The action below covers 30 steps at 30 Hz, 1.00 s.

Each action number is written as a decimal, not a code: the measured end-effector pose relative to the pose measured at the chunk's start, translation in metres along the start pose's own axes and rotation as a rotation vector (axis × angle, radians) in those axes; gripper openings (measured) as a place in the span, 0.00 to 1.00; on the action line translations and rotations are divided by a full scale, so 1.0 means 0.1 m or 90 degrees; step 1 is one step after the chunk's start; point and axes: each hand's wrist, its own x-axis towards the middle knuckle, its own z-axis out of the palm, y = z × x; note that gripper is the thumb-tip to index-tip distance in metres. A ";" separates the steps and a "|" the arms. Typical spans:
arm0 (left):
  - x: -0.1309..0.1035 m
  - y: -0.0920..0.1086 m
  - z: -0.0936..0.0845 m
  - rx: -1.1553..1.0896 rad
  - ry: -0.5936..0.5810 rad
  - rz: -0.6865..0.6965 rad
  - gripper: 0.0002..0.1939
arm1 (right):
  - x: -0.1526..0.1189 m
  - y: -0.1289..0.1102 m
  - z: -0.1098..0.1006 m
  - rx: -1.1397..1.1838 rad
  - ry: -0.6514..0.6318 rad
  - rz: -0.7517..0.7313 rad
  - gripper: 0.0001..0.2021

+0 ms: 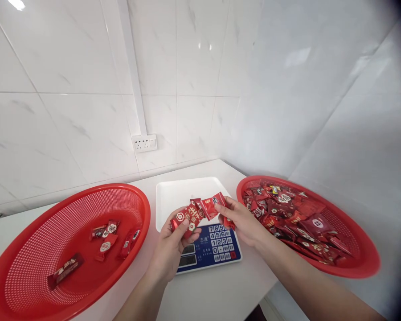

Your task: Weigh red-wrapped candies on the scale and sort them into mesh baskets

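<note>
Several red snack packets (pixel 194 216) are gripped between the thumb and fingers of my left hand (pixel 177 236). My right hand (pixel 242 218) pinches another red packet (pixel 212 206), and part of one more shows under its fingers. Both hands are close together above a digital scale with a white weighing pan (pixel 173 196) and a blue keypad panel (pixel 205 243). The packets hide part of the pan, and my left hand covers part of the panel.
On the left stands a red mesh basket (pixel 146 223) with several packets lying in it. A fuller red basket (pixel 364 261), heaped with red packets, is at the right. Both rest on a white table (pixel 194 298) against tiled walls. A socket (pixel 145 143) is on the wall behind.
</note>
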 end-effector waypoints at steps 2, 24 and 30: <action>0.03 0.04 -0.04 -0.034 0.052 0.032 0.15 | 0.12 0.01 -0.09 -0.035 0.056 -0.021 0.19; 0.04 0.06 -0.06 0.094 -0.022 -0.001 0.13 | 0.00 -0.03 0.10 -0.238 -0.157 -0.083 0.20; 0.04 0.01 -0.07 0.154 -0.006 0.008 0.15 | 0.00 -0.01 0.14 -0.268 -0.120 -0.139 0.13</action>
